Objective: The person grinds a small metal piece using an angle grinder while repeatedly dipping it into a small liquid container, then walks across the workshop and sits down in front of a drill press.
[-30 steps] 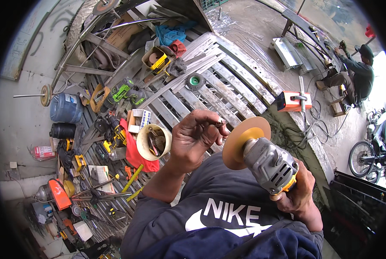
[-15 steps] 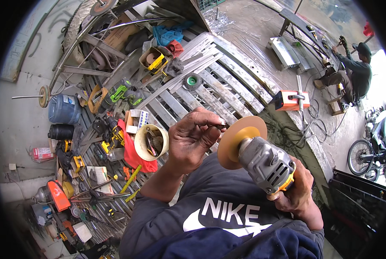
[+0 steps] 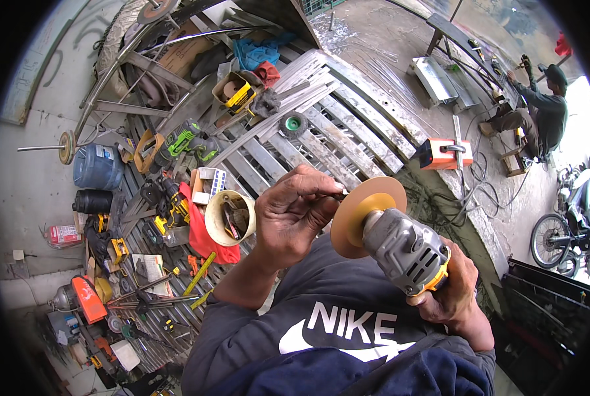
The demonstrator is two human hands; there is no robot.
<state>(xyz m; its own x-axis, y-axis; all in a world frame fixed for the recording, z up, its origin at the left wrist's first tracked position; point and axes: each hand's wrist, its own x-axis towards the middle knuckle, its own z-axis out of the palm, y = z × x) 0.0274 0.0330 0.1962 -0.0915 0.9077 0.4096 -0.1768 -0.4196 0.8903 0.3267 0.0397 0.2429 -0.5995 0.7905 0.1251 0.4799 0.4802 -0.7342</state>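
Note:
My right hand (image 3: 464,280) is wrapped round the body of an angle grinder (image 3: 406,249), grey at its head with a yellow band. A tan disc (image 3: 384,191) is fitted on the grinder's head and faces my left hand (image 3: 288,214). Thumb and forefinger of that hand are pinched close to the disc's left edge. A small dark piece (image 3: 340,197) shows at the fingertips, too small to name. Whether it touches the disc I cannot tell. Just left of my left wrist stands a cream tub (image 3: 214,228) with small tools in it.
Metal slats (image 3: 347,142) of a rack lie ahead, with a small green-centred wheel (image 3: 293,124) on them. Power drills (image 3: 179,142) and loose tools crowd the left. An orange box (image 3: 443,153) with cables stands right. Another person (image 3: 546,112) sits working at the far right.
The grinder and its disc have shifted very slightly to the left. My left hand stays pinched at nearly the same place, its fingers a little moved.

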